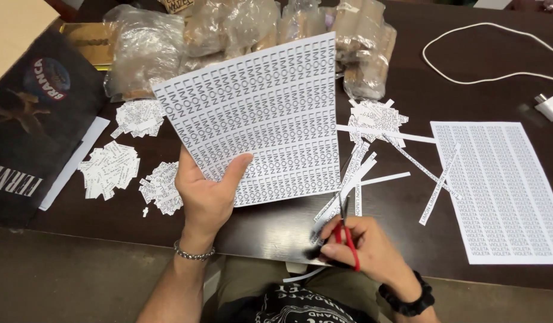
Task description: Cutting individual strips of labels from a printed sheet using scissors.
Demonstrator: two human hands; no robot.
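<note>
My left hand (209, 191) grips the lower left corner of a white printed sheet (264, 113) covered in rows of small words, holding it tilted above the dark table (270, 230). My right hand (365, 248) is closed on red-handled scissors (346, 236) near the table's front edge, blades pointing up towards several cut paper strips (360, 173). The scissors lie just below and right of the sheet, apart from it.
A second printed sheet (501, 191) lies flat at the right. Piles of small cut labels (109, 169) sit at the left and another pile (378, 118) behind the strips. Clear plastic bags (240, 27) crowd the back. A white cable (486, 51) and a charger (550, 106) lie far right, a dark box (31, 119) far left.
</note>
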